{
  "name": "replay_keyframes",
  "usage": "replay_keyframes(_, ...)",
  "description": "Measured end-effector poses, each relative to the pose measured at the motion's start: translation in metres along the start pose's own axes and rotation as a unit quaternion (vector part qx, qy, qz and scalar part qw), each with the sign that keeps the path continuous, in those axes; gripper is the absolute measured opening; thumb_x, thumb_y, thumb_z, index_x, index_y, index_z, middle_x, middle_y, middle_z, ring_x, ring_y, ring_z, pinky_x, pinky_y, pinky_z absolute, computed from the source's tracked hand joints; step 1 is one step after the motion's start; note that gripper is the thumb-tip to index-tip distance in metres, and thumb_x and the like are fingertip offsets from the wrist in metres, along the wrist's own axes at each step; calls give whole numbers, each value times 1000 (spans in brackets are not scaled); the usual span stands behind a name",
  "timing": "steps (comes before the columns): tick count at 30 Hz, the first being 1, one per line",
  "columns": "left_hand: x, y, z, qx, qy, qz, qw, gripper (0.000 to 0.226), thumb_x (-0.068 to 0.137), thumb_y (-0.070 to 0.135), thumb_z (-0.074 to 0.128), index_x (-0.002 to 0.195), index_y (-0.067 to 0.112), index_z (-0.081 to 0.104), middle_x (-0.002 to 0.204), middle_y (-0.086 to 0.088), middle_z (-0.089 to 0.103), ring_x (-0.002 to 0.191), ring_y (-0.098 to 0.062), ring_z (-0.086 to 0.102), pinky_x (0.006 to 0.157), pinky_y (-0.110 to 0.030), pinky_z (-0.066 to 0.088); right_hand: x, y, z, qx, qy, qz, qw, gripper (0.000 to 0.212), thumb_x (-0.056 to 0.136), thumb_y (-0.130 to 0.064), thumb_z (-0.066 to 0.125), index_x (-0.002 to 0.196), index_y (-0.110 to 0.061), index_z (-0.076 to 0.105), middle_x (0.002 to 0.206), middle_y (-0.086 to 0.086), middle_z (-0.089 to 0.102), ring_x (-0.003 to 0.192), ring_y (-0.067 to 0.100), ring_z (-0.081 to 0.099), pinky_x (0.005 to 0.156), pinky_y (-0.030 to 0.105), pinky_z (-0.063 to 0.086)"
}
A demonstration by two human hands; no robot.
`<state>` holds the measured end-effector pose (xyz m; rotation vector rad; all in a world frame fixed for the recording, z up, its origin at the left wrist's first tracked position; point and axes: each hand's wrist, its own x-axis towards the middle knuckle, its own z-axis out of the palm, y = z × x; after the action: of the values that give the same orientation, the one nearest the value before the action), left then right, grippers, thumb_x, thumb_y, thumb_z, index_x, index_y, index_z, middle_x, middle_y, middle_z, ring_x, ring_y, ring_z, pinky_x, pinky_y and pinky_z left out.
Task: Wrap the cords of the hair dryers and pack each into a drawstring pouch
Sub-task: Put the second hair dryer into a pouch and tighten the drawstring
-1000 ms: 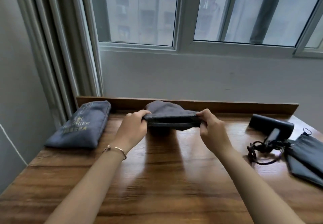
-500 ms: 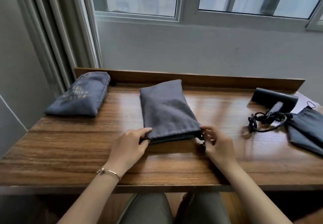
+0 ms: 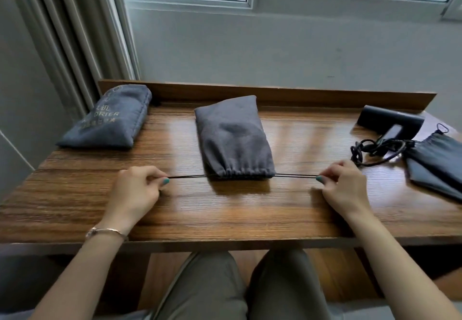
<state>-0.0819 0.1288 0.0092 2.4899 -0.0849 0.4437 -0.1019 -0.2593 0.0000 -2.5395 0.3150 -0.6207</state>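
A filled grey drawstring pouch (image 3: pixel 232 139) lies in the middle of the wooden table (image 3: pixel 225 209), its mouth gathered tight and facing me. My left hand (image 3: pixel 137 189) pinches the left end of the black drawstring (image 3: pixel 187 176). My right hand (image 3: pixel 342 187) pinches the right end, and both strings run taut out to the sides. At the right, a black hair dryer (image 3: pixel 390 122) lies with its cord (image 3: pixel 367 151) loosely bundled, next to an empty grey pouch (image 3: pixel 437 164). Whatever the middle pouch holds is hidden.
A second filled grey pouch with gold lettering (image 3: pixel 110 119) lies at the back left. A low wooden ledge (image 3: pixel 275 94) runs along the table's far edge below the wall and window. My knees show under the near edge.
The pouch was laid down flat on the table. My hands moved from its mouth out to the sides, pulling the drawstrings taut, and the mouth has gathered closed.
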Motion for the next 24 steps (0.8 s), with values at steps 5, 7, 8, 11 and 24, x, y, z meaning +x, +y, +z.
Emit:
replay_keyframes(5, 4, -2, -9, 62, -163, -7, 985, 38, 73, 38, 68, 110, 46, 65, 130, 16, 58, 124, -11, 45, 108, -36, 38, 3, -4, -3, -15, -120, -32, 992, 20, 92, -15, 61, 108, -13, 73, 132, -6, 55, 122, 17, 50, 102, 34, 37)
replay_keyframes(7, 5, 11, -4, -4, -211, 1, 978, 75, 66, 39, 60, 139, 33, 49, 144, 11, 45, 138, -10, 31, 115, -25, 21, 1, -17, 0, 69, -125, -57, 988, 33, 94, -12, 58, 126, -11, 63, 140, -5, 48, 132, 14, 40, 110, 29, 28)
replay_keyframes(8, 6, 19, 1, -17, -211, 12, 977, 81, 70, 38, 62, 146, 28, 40, 148, 7, 41, 140, -11, 27, 115, -23, 18, 0, -24, 4, 81, -140, -79, 984, 38, 93, -11, 60, 131, -10, 59, 141, -3, 47, 134, 14, 38, 113, 28, 26)
replay_keyframes(11, 6, 41, 24, 62, -171, 93, 979, 80, 85, 40, 65, 153, 23, 25, 155, 3, 32, 144, -13, 21, 118, -32, 15, -3, -40, 25, 35, -188, -132, 973, 47, 85, -19, 72, 129, -10, 60, 136, 0, 53, 132, 17, 42, 112, 30, 29)
replay_keyframes(24, 11, 60, 54, -138, -143, 40, 979, 28, 101, 14, 44, 128, 18, 53, 100, 8, 51, 95, -9, 49, 86, -23, 37, -7, -56, 36, 118, -115, -118, 979, 10, 92, -17, 63, 87, -11, 69, 70, -3, 65, 68, 17, 57, 65, 36, 44)
